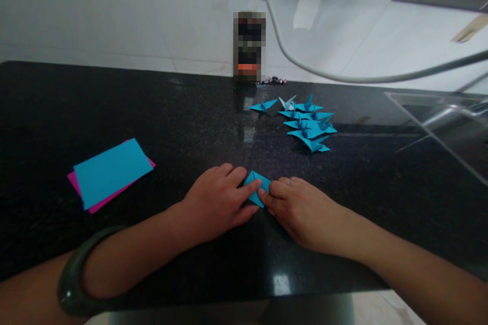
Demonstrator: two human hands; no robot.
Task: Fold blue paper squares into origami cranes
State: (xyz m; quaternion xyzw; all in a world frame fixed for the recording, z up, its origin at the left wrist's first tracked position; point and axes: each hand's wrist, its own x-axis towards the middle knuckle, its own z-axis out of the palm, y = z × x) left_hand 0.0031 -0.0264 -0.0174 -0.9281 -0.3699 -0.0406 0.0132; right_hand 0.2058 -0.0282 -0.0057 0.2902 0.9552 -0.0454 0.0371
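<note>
A small folded piece of blue origami paper (252, 176) lies on the dark countertop between my two hands. My left hand (219, 198) reaches in from the left, its index finger lying across the paper and its thumb at the lower edge. From the other side, my right hand (301, 208) has its fingers curled, with thumb and fingertips pinching the paper's right edge. Fingers cover part of the folds. Beyond my right hand sits a group of blue folded paper cranes (310, 127); one pale crane (287, 104) is at the back, and a single blue crane (264, 105) stands slightly apart.
Blue and pink paper sheets (114, 170) lie stacked at the left on the black counter (183, 127). A blurred-out upright object (249, 45) leans at the wall beside a beaded string (276, 80). A white cable (328, 75) hangs along the wall; a clear panel (438, 137) stands right.
</note>
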